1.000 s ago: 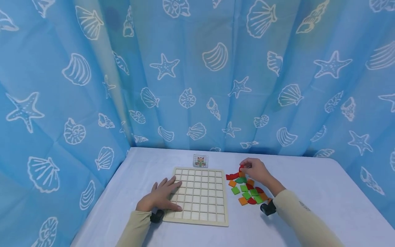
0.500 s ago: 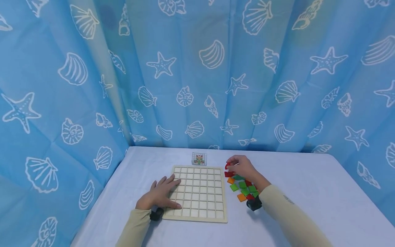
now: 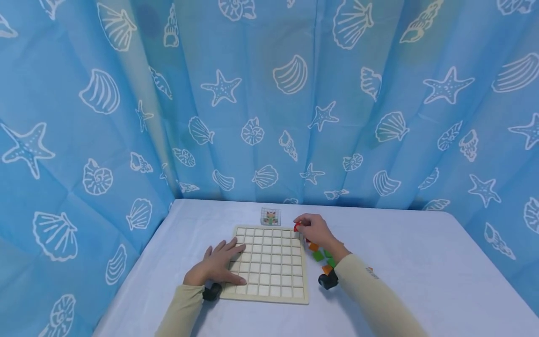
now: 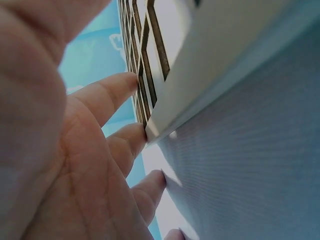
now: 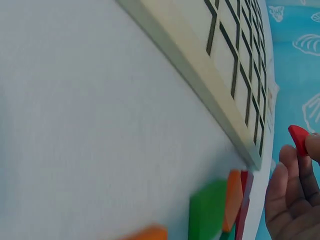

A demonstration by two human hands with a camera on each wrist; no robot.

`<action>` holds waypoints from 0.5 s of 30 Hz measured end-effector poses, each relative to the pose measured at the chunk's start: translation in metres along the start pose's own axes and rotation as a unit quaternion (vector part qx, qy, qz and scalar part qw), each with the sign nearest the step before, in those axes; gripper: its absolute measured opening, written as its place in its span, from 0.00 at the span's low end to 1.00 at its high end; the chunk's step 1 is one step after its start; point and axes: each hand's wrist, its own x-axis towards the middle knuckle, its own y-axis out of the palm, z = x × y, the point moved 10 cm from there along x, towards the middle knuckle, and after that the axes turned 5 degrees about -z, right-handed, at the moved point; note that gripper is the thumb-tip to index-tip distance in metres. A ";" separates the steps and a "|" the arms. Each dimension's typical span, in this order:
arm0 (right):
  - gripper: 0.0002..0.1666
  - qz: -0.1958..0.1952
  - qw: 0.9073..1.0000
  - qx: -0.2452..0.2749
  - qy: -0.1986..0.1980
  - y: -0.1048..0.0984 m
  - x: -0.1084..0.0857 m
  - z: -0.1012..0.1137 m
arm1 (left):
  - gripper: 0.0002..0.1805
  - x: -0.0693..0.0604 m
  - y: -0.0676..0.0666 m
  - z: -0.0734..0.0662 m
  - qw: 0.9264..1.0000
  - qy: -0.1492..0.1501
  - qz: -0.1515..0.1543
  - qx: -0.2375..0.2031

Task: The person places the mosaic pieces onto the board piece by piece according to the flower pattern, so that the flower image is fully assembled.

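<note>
A pale wooden board (image 3: 269,267) with a grid of square recesses lies on the white table. My left hand (image 3: 216,264) rests on its left edge, fingers spread; in the left wrist view the fingertips (image 4: 131,82) touch the frame and the cloth beside it. Over the board's far right corner, my right hand (image 3: 315,230) pinches a small red tile (image 3: 297,227) between thumb and fingers. The right wrist view shows that red tile (image 5: 299,139) held up off the surface, with one curved side. Colored tiles (image 3: 318,256) lie right of the board, partly hidden by the right arm.
A small card (image 3: 271,216) with a colored pattern on a grid lies just beyond the board. Blue curtains (image 3: 269,103) with shell and starfish prints hang behind and at the left of the white table (image 3: 421,262).
My right hand has carried the red tile leftward from the tile pile to the board's far right corner. The left hand has stayed on the board.
</note>
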 end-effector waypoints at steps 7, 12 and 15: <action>0.10 0.021 1.000 0.013 0.002 0.020 0.001 0.004 | 0.56 -0.004 -0.001 -0.004 1.000 0.009 -0.002 -0.008; 0.12 0.038 0.999 0.036 -0.001 0.032 0.000 0.012 | 0.56 -0.006 -0.006 -0.005 1.000 0.008 -0.010 -0.006; 0.12 0.041 0.998 0.048 -0.004 0.038 -0.003 0.015 | 0.56 -0.007 -0.005 -0.005 1.000 0.007 -0.010 -0.006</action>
